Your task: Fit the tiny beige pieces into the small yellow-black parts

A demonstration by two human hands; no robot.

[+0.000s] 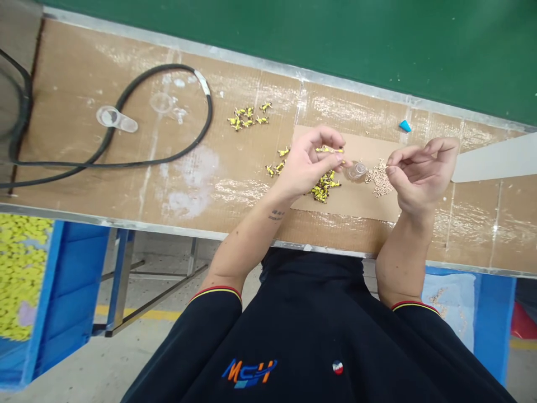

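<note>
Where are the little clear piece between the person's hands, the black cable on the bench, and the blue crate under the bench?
Clear plastic piece (356, 170): head view, on its round middle.
Black cable (168, 66): head view, on the top of its loop.
Blue crate (79, 263): head view, on its side wall.

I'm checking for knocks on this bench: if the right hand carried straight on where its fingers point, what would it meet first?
The right hand points left, so its fingers would probably meet the pile of pale parts first. Depth is unclear, as they may be passing above it. The clear plastic piece lies beyond.
</note>
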